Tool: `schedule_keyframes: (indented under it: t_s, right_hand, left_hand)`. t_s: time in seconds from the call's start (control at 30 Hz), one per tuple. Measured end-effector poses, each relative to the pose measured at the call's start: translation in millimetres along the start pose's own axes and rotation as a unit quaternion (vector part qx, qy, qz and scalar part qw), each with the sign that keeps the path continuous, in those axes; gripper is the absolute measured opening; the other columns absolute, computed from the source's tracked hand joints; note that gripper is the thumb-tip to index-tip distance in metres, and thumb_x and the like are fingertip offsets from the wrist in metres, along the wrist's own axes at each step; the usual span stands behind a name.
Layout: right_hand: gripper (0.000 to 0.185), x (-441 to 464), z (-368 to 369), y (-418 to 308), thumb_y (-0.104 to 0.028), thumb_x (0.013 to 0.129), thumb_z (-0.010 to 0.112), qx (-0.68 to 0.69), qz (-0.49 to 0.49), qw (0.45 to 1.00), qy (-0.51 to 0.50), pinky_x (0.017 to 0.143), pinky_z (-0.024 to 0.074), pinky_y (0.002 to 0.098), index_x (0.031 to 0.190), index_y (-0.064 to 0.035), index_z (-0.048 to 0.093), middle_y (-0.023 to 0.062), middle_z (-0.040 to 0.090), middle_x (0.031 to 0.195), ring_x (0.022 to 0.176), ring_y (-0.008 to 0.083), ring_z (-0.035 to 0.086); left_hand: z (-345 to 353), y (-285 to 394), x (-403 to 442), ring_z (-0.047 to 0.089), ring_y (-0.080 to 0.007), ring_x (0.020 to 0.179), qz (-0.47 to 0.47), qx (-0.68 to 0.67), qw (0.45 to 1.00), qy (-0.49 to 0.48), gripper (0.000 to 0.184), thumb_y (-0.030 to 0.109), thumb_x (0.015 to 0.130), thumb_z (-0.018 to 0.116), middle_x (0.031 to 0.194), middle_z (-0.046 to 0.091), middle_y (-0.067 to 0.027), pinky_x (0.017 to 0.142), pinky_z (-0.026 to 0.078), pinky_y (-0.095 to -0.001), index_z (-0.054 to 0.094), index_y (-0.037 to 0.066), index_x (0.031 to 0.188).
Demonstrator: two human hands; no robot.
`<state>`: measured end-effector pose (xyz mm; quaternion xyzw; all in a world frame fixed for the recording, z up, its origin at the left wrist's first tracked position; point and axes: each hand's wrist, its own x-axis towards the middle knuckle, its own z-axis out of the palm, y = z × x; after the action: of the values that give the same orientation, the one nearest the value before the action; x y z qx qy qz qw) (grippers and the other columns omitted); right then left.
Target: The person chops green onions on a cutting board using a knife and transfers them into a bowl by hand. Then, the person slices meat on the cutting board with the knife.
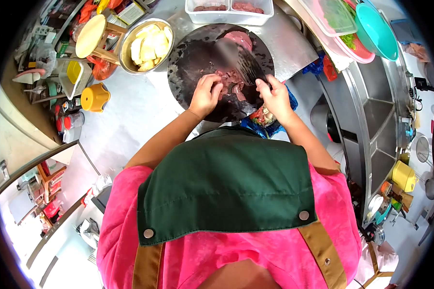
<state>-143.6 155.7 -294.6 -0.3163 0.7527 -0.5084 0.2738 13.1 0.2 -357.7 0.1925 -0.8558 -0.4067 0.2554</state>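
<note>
My right hand (pixel 277 100) is closed around the handle of a cleaver (pixel 248 68). Its dark, patterned blade points up and to the left over a round black chopping board (pixel 185 62). My left hand (pixel 206 96) rests on the board with fingers curled, its fingertips against small cut pieces of raw meat (pixel 238 90). Part of that meat is hidden by the fingers and the blade. A larger pink slab of meat (pixel 239 38) lies at the board's far edge, beyond the cleaver.
A metal bowl (pixel 125 57) of pale yellow chunks stands left of the board. Behind it sits a clear plastic container (pixel 236 18) with meat in two sections. A blue bag (pixel 270 129) with scraps hangs below my right hand. To the right are a turquoise basin (pixel 378 33) and steel sinks (pixel 378 115).
</note>
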Motion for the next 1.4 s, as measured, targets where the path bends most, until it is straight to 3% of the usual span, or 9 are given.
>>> schedule_keyframes:
  t_s: [0.1,0.13,0.27,0.43,0.53,0.6,0.7,1.1,1.4]
  right_hand:
    - [0.021,9.2,2.4,-5.2,-0.022,0.089,0.054,0.223,0.127,0.966,-0.033,0.050,0.0431,0.0228,0.087,-0.0015,0.055,0.0042,0.057,0.067,0.052,0.0095,0.050]
    - [0.019,12.2,5.0,-9.8,-0.021,0.090,0.053,0.260,0.170,0.950,-0.035,0.048,0.0441,0.0233,0.091,-0.0021,0.054,0.0045,0.057,0.066,0.051,0.0099,0.050]
    - [0.018,29.5,14.9,-4.0,-0.021,0.089,0.054,0.311,0.267,0.911,-0.049,0.047,0.0452,0.0250,0.093,-0.0036,0.053,0.0048,0.057,0.067,0.050,0.0114,0.051]
    - [0.019,28.5,4.8,5.2,-0.022,0.088,0.055,0.304,0.301,0.904,0.005,0.046,0.0453,0.0255,0.095,-0.0051,0.051,0.0053,0.057,0.066,0.049,0.0119,0.049]
    - [0.019,11.8,-17.7,22.9,-0.022,0.089,0.052,0.277,0.314,0.908,0.032,0.045,0.0433,0.0252,0.096,-0.0038,0.051,0.0053,0.056,0.066,0.047,0.0120,0.048]
    - [0.020,-10.1,-30.8,42.2,-0.020,0.090,0.051,0.247,0.328,0.912,0.022,0.044,0.0422,0.0246,0.099,-0.0023,0.052,0.0052,0.056,0.067,0.047,0.0120,0.048]
    - [0.021,-43.8,-33.7,68.2,-0.019,0.090,0.051,0.255,0.329,0.909,0.003,0.043,0.0417,0.0241,0.102,-0.0015,0.053,0.0051,0.056,0.067,0.047,0.0115,0.047]
    - [0.022,-9.7,42.6,35.5,-0.007,0.077,0.067,0.157,0.273,0.933,-0.175,0.052,0.0469,0.0266,0.093,-0.0006,0.054,0.0031,0.060,0.069,0.057,0.0105,0.056]
    - [0.030,15.2,61.5,37.8,-0.008,0.071,0.066,0.080,0.214,0.912,-0.340,0.057,0.0486,0.0313,0.095,0.0026,0.050,0.0109,0.063,0.069,0.060,0.0175,0.061]
  left_hand:
    - [5.9,23.8,26.5,0.056,-0.0272,0.095,-0.322,-0.422,0.847,-0.026,0.041,0.036,0.095,0.040,0.107,0.058,-0.0145,0.082,0.044,-0.0387,0.050,0.000,0.113]
    - [4.4,27.2,39.0,0.058,-0.0261,0.093,-0.335,-0.541,0.767,-0.082,0.060,0.049,0.095,0.022,0.111,0.058,-0.0144,0.082,0.045,-0.0430,0.044,-0.001,0.121]
    - [0.6,24.3,61.5,0.057,-0.0240,0.102,-0.349,-0.751,0.523,-0.202,0.041,0.033,0.094,0.041,0.110,0.059,-0.0136,0.091,0.043,-0.0353,0.047,0.001,0.118]
    - [12.2,-1.1,53.4,0.060,-0.0179,0.090,-0.387,-0.631,0.657,-0.143,0.022,0.004,0.086,0.056,0.099,0.062,-0.0092,0.084,0.046,-0.0272,0.056,-0.001,0.107]
    - [6.2,16.1,37.2,0.057,-0.0232,0.096,-0.288,-0.260,0.919,-0.072,0.032,0.012,0.081,0.065,0.106,0.060,-0.0111,0.091,0.042,-0.0308,0.056,-0.002,0.108]
    - [0.1,7.8,18.5,0.050,-0.0286,0.105,-0.139,-0.100,0.981,-0.089,0.045,0.020,0.077,0.069,0.116,0.052,-0.0139,0.094,0.039,-0.0365,0.053,0.001,0.115]
    - [-0.3,8.3,5.7,0.022,-0.0374,0.130,0.010,0.164,0.966,-0.197,0.093,0.042,0.060,0.078,0.141,0.026,-0.0167,0.106,0.023,-0.0466,0.033,0.012,0.136]
    - [49.4,-6.0,32.8,0.047,-0.0342,0.102,-0.025,0.016,0.999,0.017,0.032,0.021,0.081,0.059,0.115,0.049,-0.0157,0.090,0.038,-0.0405,0.057,0.003,0.108]
    - [34.7,-0.6,0.0,0.038,-0.0382,0.113,-0.062,0.129,0.984,0.102,0.054,0.024,0.075,0.069,0.122,0.042,-0.0206,0.097,0.029,-0.0459,0.047,0.001,0.118]
